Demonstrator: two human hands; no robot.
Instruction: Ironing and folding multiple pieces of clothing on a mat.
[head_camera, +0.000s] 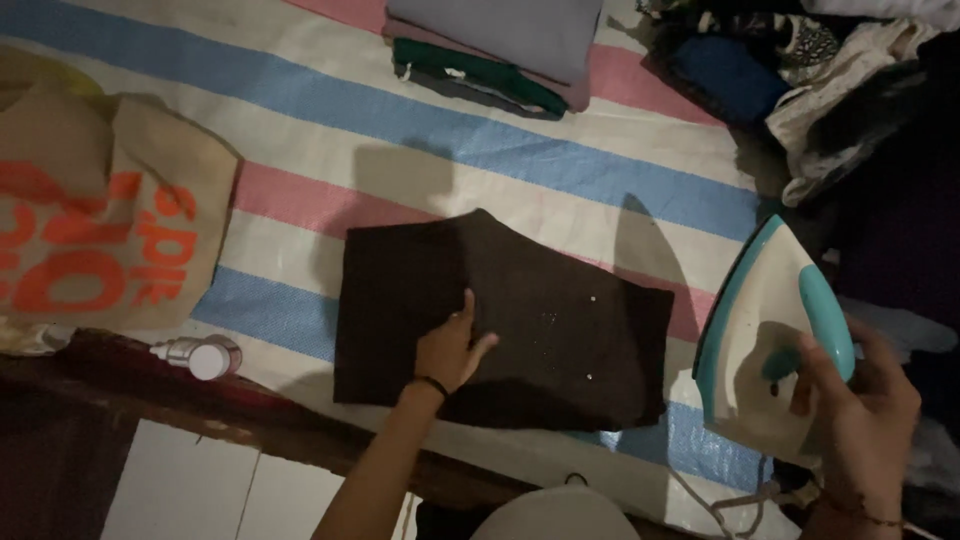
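Dark brown cloth (500, 320) lies folded flat in the middle of the striped cover (300, 110) on the desk, with the left hand (450, 350) spread open and pressing on its near edge, gripping nothing. The right hand (860, 410) is closed round the teal handle of the white and teal iron (765, 350), held tilted just right of the cloth. If that iron is hot, I'd worry it could catch the open fingers on the cloth, or its cord (735, 505) trailing at the near edge could snag and jerk it.
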